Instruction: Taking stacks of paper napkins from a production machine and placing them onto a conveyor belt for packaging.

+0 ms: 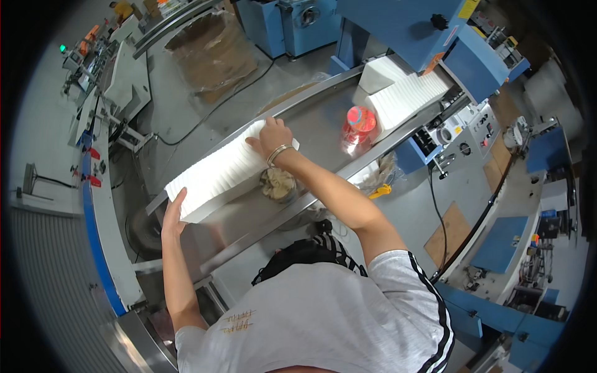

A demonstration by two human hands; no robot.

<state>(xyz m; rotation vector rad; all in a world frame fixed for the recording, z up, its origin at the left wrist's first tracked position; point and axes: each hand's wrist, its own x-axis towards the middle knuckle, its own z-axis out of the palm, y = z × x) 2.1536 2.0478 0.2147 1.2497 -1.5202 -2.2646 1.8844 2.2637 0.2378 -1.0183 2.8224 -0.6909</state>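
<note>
A long row of white, ribbed folded sheets, perhaps paper or tissue point(221, 169), lies slantwise across a metal table point(233, 231). My left hand point(175, 212) presses on its near left end, with the thumb up along the side. At the far right end, my right hand point(273, 138) grips the row from above, fingers bent over it; a bracelet is on that wrist. Just below my right wrist stands a small container of crumpled cream-coloured material point(278, 184). Farther right on the same table are a clear bottle with red on it point(359, 129) and another white ribbed row point(413, 96).
A blue machine point(398, 25) rises over the table's far right end. Beyond the table stands a large plastic-lined carton point(211, 53). A black cable point(439, 217) runs over the floor at right, near a workbench with blue panels point(500, 242). Yellow-handled tool point(380, 191) lies beside the table.
</note>
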